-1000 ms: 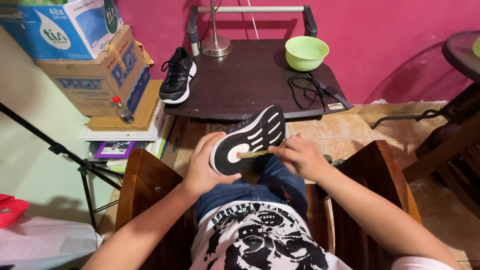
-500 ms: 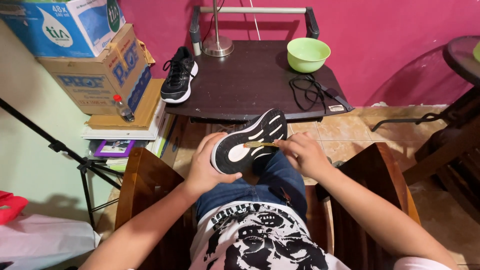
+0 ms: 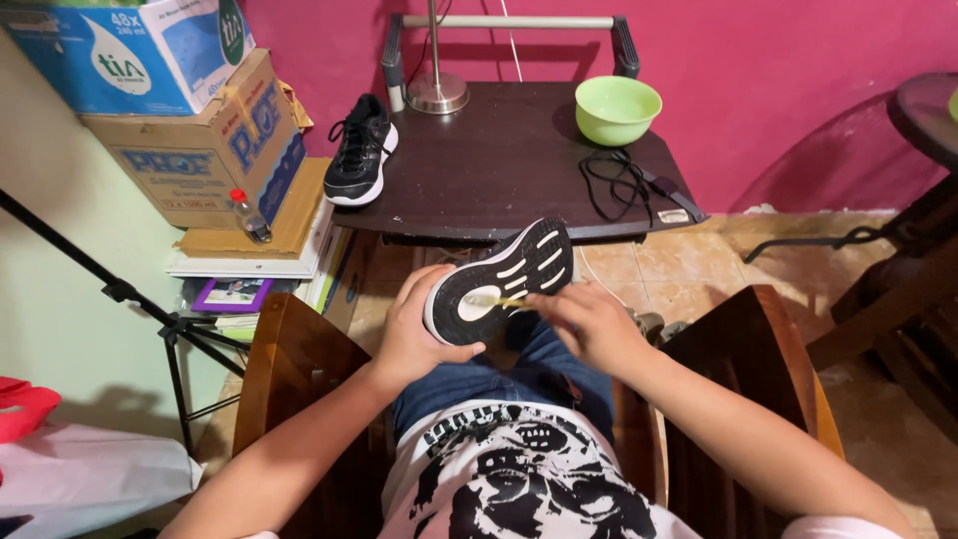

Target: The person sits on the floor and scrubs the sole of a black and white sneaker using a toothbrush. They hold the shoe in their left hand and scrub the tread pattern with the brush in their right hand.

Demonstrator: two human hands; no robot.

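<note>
— Tilted a little further upright since a moment ago: black sneaker (image 3: pixel 499 284), sole turned up toward the camera, toe now pointing up and to the right, nearer the desk (image 3: pixel 509 170) edge. Shifted hardly at all otherwise.

— Held how?

— Cupped at the heel end by left hand (image 3: pixel 414 334), fingers wrapped closed around the shoe from below. Raised above the lap, between the wooden chair arms (image 3: pixel 299 349).

— And the other side?

— Right hand (image 3: pixel 594 324) just right of the sole, fingers pinched shut on a thin yellowish stick (image 3: pixel 496 299), possibly a small brush or toothpick; too slim to tell. Tip touching the white oval patch near the heel.

— Lie of things?

— Long axis of the sneaker running from lower left to upper right. Stick lying roughly across it, pointing left from the right fingers toward the sole. Left hand nearer the heel, right hand nearer the midsole.

— Around it?

— Matching black sneaker (image 3: pixel 359 150) resting on the desk's left edge, well apart. Green bowl (image 3: pixel 617 108) at the far right, black cable (image 3: pixel 614 180) near it, lamp base (image 3: pixel 437 92) at the back. Cardboard boxes (image 3: pixel 200 140) stacked to the left.
</note>
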